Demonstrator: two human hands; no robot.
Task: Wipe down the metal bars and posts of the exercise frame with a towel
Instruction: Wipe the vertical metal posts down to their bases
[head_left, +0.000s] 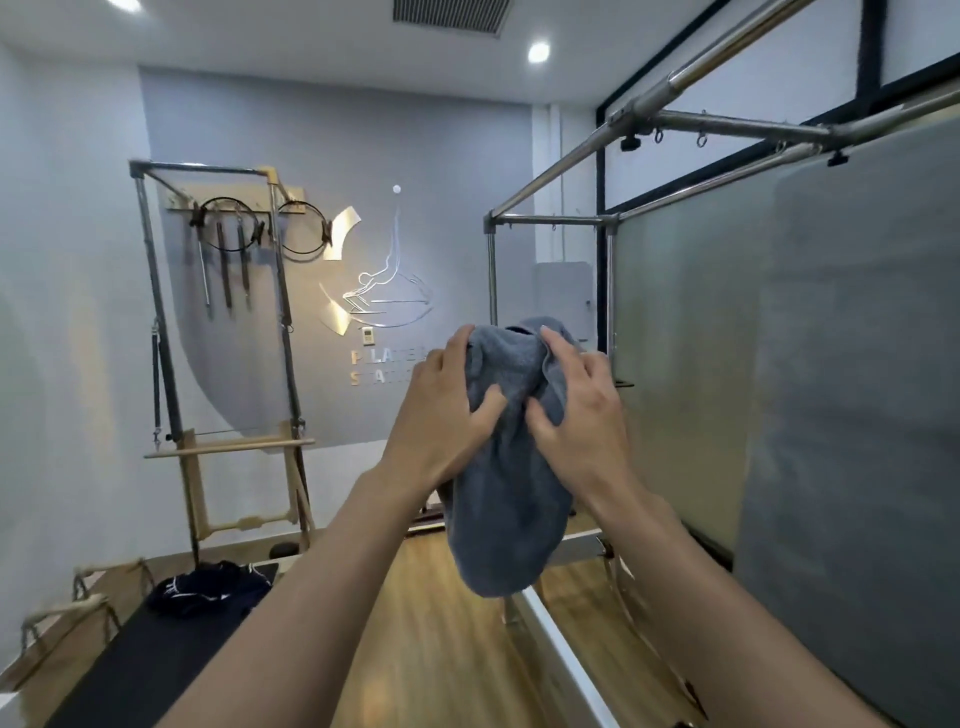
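Centre of frame, as I watch from my remote station: both hands hold a grey-blue towel (509, 499) bunched in mid-air. The left hand (447, 410) grips its left side with fingers dug into the folds, and the right hand (576, 415) clutches the right side, thumb pressed into the cloth. The loose end of the towel hangs down between the forearms. The exercise frame (550, 171) fills the upper right, its steel top bars running away to a far corner post (491, 280) just above and behind the towel. The towel sits well below those top bars, and I cannot tell whether it touches the post. At left stands a second frame (150, 270) of metal uprights on a wooden base. Behind it a wall rack (228, 208) holds black rings and hanging handles. At lower left a dark garment (208, 590) lies crumpled on a black padded bed (156, 660), beside the wooden floor (431, 623).
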